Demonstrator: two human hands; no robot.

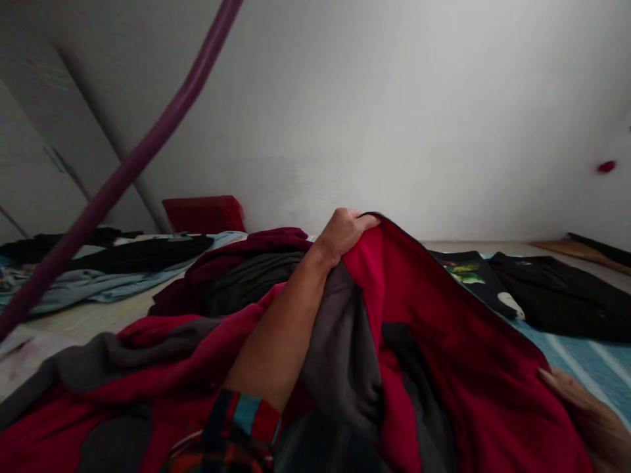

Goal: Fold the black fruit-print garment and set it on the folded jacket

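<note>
A large red and grey garment (pixel 419 289), made of soft cloth, spreads across the foreground. My left hand (pixel 348 230) pinches its raised upper edge near the middle, with the forearm in a plaid sleeve reaching over the cloth. From there a dark-trimmed edge slopes down to the right, where my right hand (pixel 584 404) grips it between thumb and fingers; part of that hand is cut off by the frame. Grey panels and folds hang below my left hand, and more of the cloth lies bunched at the lower left.
Behind my left forearm lie maroon (pixel 197 282) and dark grey clothes (pixel 256 279). Folded black clothes (pixel 552 289) rest on a blue striped sheet (pixel 566 355) at right. A purple pole (pixel 148 144) crosses the left side. A red box (pixel 202 213) stands by the wall.
</note>
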